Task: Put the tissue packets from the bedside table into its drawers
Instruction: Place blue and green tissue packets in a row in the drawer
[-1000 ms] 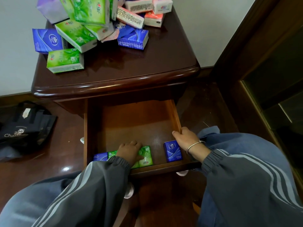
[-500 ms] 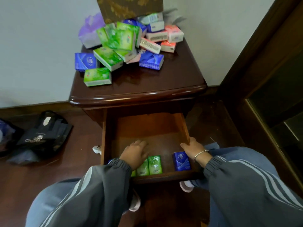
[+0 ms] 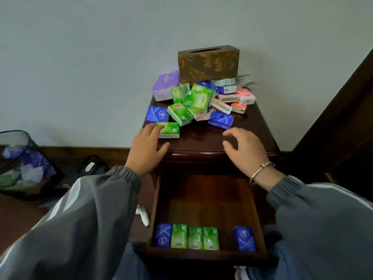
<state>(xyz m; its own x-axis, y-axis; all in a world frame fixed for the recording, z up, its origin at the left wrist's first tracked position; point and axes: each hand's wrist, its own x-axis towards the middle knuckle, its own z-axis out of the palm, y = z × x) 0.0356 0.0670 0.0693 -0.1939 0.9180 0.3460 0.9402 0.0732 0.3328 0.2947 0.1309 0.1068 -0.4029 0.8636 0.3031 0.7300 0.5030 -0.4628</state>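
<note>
Both apart, empty: left grip (image 3: 148, 148) at green tissue packet (image 3: 169, 129), right grip (image 3: 244, 150) hovering. Likely light, squashy, slick: pinch long sides.

Light soft, diffuse, rather dim; source not visible. Wall (image 3: 101, 57) evenly lit, pale grey, no hard shadows. Glossy table (image 3: 254, 126) top carries pale sheen, thin bright streak along front lip. Drawer (image 3: 201, 201) floor lit near front, darkening toward back under table top. Wood panel (image 3: 343, 128) at right nearly black, detail lost. Tissue packets (image 3: 193, 102) saturated, print smeared, unreadable. Left grip (image 3: 146, 150) and right grip (image 3: 245, 150) soft-edged. Wide-angle bend: skirting curves, sleeves (image 3: 90, 219) balloon at lower corners. Bin (image 3: 20, 164) at left edge blurred.
</note>
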